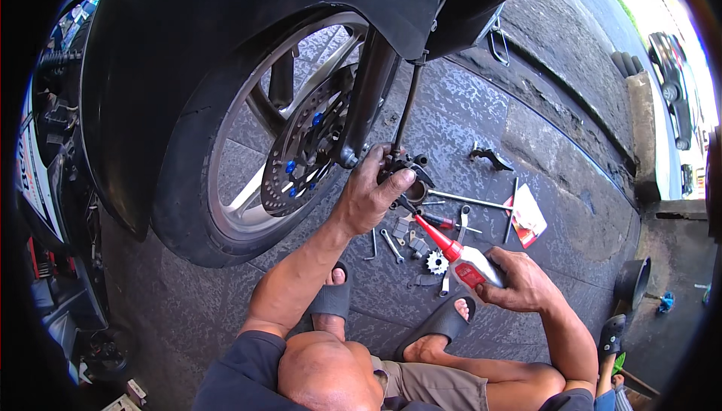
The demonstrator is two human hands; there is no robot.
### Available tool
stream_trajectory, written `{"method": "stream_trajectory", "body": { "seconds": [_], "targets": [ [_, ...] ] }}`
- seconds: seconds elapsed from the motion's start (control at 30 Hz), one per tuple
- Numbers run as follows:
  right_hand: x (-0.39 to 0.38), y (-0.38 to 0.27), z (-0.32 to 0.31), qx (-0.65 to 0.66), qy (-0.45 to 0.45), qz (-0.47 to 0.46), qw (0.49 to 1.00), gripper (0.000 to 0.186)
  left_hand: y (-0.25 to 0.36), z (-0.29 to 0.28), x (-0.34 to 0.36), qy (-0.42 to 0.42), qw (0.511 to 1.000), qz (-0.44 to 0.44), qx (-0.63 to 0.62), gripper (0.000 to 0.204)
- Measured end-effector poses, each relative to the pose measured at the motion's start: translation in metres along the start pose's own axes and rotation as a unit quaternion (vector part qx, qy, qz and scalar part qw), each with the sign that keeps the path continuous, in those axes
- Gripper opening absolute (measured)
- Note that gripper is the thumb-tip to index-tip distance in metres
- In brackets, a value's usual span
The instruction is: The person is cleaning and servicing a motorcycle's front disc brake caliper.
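Observation:
My left hand (370,194) grips a dark brake caliper (418,176), which hangs from a brake hose (411,103) beside the motorcycle's front wheel. My thumb lies over the caliper, and my fingers are partly hidden behind it. In my right hand (520,283) is a white squeeze bottle (472,268) with a red label and a long red nozzle (439,236). It tilts up to the left, its tip close to the caliper's lower side; whether they touch I cannot tell. Left of my left hand are the fork leg (370,95) and the drilled brake disc (280,187) with blue bolts.
On the dark tiled floor lie a spanner (392,247), a screwdriver (444,223), brake pads (401,227), a toothed metal disc (437,263), a long rod (481,200), a red-and-white packet (528,215) and a black bracket (492,158). Another person's clog (612,334) shows at right, near a black tub (633,280).

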State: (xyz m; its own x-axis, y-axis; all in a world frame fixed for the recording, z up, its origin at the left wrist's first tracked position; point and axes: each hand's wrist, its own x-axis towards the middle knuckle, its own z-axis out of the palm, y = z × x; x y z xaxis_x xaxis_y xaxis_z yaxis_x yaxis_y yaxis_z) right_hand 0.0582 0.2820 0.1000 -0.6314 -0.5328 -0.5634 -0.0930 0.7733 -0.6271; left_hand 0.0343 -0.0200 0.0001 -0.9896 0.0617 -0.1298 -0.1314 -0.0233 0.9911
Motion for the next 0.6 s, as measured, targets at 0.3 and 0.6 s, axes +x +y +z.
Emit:
{"method": "stream_trajectory", "body": {
  "seconds": [0.3, 0.6],
  "targets": [
    [-0.001, -0.003, -0.003, 0.005, 0.006, 0.001, 1.000, 0.043, -0.005, 0.003, 0.001, 0.018, 0.999, 0.042, 0.014, 0.064],
    [-0.002, 0.008, -0.001, 0.005, 0.003, 0.000, 1.000, 0.043, 0.000, 0.001, -0.001, -0.002, 1.000, 0.015, -0.020, 0.059]
  ]
}}
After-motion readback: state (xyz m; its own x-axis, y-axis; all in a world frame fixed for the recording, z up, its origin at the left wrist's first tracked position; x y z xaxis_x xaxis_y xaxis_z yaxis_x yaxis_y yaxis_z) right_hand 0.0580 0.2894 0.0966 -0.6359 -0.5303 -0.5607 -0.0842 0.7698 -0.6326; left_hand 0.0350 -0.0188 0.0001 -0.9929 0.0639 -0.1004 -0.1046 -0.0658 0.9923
